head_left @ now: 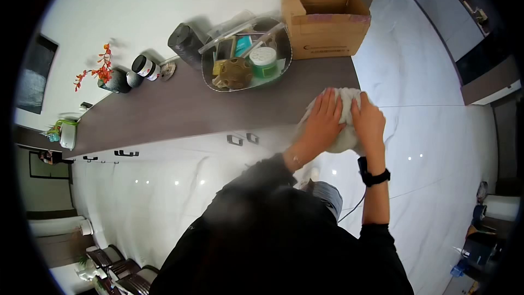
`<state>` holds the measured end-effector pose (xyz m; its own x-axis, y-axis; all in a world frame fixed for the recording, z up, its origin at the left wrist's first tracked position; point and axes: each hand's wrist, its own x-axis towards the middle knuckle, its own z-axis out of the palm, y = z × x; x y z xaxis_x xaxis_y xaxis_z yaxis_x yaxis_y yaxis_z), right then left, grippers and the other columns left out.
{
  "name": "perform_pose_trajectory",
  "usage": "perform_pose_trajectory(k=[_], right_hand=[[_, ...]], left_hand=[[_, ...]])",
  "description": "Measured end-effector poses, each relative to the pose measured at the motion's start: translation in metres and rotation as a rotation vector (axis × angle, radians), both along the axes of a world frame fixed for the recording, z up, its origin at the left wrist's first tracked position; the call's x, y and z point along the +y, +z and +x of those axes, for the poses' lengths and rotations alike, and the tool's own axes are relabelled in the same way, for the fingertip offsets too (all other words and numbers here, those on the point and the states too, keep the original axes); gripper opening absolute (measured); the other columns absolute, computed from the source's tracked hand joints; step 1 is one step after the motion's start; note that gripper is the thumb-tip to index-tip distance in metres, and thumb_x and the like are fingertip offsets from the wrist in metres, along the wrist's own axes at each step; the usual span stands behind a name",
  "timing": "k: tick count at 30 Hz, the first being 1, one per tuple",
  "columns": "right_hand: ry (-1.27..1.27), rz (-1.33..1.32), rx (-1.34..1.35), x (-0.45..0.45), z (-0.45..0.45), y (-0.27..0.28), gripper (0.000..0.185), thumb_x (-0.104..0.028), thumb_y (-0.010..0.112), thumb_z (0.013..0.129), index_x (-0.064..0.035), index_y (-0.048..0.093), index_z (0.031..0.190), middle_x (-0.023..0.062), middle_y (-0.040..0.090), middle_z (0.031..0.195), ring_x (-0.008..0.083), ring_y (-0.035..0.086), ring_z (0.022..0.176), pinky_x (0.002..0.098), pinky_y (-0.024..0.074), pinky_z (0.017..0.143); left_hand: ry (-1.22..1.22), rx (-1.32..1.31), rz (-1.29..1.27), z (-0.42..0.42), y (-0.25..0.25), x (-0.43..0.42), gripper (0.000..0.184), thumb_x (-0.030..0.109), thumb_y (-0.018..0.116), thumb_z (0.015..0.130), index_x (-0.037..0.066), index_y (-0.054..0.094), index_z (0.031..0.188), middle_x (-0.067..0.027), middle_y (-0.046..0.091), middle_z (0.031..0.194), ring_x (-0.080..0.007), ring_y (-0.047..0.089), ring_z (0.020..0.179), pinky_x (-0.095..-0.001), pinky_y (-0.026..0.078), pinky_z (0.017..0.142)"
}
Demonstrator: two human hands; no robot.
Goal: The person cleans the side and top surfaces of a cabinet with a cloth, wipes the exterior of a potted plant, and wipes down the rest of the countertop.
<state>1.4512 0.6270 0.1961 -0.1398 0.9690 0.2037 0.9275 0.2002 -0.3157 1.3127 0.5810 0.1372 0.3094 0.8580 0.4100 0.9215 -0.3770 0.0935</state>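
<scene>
A pale, bunched cloth lies at the front right corner of the brown countertop, partly beyond its edge. My left hand presses on the cloth's left side, its fingers long and close together, the thumb toward the middle. On the other side my right hand grips the cloth with bent fingers, above a black wristband. Some of the cloth is hidden under both hands.
Behind my hands stands an open cardboard box. Left of it are a basket of small items, a dark cylinder, a black-and-white jar and a vase with red flowers. Drawer handles line the counter front.
</scene>
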Motion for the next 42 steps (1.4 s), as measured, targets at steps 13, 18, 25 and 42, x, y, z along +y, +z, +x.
perform_pose_trajectory(k=[13, 18, 25, 42], right_hand=[[0.031, -0.304, 0.521, 0.06, 0.069, -0.039, 0.039, -0.043, 0.038, 0.096, -0.0048, 0.046, 0.105, 0.0261, 0.064, 0.082, 0.0468, 0.061, 0.079, 0.0523, 0.0473, 0.07], [-0.058, -0.207, 0.169, 0.017, 0.076, -0.021, 0.039, -0.041, 0.037, 0.097, -0.005, 0.045, 0.109, 0.0237, 0.065, 0.08, 0.0449, 0.062, 0.077, 0.0521, 0.0494, 0.068], [-0.093, -0.182, 0.173, -0.021, 0.066, -0.022, 0.03, -0.033, 0.042, 0.097, -0.0057, 0.048, 0.106, 0.0215, 0.066, 0.077, 0.0412, 0.064, 0.07, 0.0505, 0.0504, 0.062], [0.403, -0.424, 0.824, 0.128, 0.083, -0.069, 0.041, -0.038, 0.038, 0.099, 0.0002, 0.049, 0.11, 0.0235, 0.061, 0.081, 0.0404, 0.061, 0.077, 0.0444, 0.0472, 0.065]], left_hand=[[0.038, -0.284, 0.079, 0.055, 0.011, 0.046, 0.067, 0.039, 0.061, 0.084, -0.009, 0.044, 0.129, -0.0302, 0.04, 0.136, -0.0426, 0.036, 0.129, -0.0489, 0.029, 0.108], [0.013, -0.284, 0.035, 0.069, 0.021, 0.023, 0.067, 0.034, 0.064, 0.082, -0.007, 0.042, 0.131, -0.0278, 0.039, 0.138, -0.0397, 0.035, 0.131, -0.0476, 0.026, 0.11], [0.08, -0.226, 0.023, 0.065, 0.007, -0.033, 0.062, 0.029, 0.062, 0.084, -0.004, 0.041, 0.133, -0.0239, 0.039, 0.14, -0.0367, 0.033, 0.133, -0.0476, 0.025, 0.11], [0.476, -0.266, 0.091, 0.118, 0.019, 0.082, 0.049, 0.029, 0.059, 0.086, -0.001, 0.052, 0.125, -0.0168, 0.052, 0.132, -0.0372, 0.043, 0.126, -0.0489, 0.03, 0.106]])
